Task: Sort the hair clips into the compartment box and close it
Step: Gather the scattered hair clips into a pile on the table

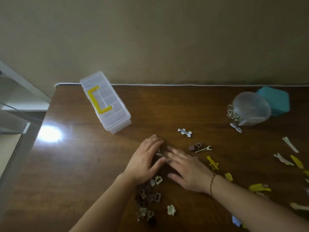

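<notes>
The clear plastic compartment box (107, 104) with a yellow handle lies closed at the back left of the brown table. My left hand (145, 161) and my right hand (187, 169) rest flat, fingers straight, over a heap of small brown and cream hair clips (148, 196) in the middle. The fingertips of both hands almost meet above a few clips. Yellow clips (213, 163) lie to the right of my right hand. A white bow clip (184, 132) and a thin silver clip (203, 149) lie further back.
A clear round tub (252, 108) lies tipped at the back right beside a teal box (275, 100) and a metal chain (232, 113). More white and yellow clips (291, 160) are scattered along the right edge. The table's left edge (28, 139) drops off beside a glare spot.
</notes>
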The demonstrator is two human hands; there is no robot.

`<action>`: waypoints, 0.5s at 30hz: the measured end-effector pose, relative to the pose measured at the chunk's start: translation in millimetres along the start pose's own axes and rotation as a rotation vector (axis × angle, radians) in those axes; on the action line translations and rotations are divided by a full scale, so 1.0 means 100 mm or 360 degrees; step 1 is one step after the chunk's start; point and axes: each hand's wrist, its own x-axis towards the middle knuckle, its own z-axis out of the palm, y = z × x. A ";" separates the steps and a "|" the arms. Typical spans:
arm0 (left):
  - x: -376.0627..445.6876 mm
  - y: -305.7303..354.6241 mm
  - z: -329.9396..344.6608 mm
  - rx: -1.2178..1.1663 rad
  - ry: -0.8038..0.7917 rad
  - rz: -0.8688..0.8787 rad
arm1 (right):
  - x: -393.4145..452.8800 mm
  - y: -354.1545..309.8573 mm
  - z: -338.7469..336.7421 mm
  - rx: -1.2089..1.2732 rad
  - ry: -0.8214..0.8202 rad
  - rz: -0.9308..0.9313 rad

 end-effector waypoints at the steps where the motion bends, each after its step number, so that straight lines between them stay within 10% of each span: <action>1: -0.05 0.06 0.02 -0.0026 -0.0072 0.0052 | -0.07 -0.03 0.06 0.0020 0.0005 -0.0004; 10: -0.30 0.26 0.11 -0.0294 -0.0013 -0.0049 | -0.39 0.38 -0.08 0.0226 0.0903 -0.0057; 15: 0.03 0.28 0.08 -0.0180 0.0120 -0.0346 | -0.05 0.84 -0.40 0.0158 0.0447 0.0376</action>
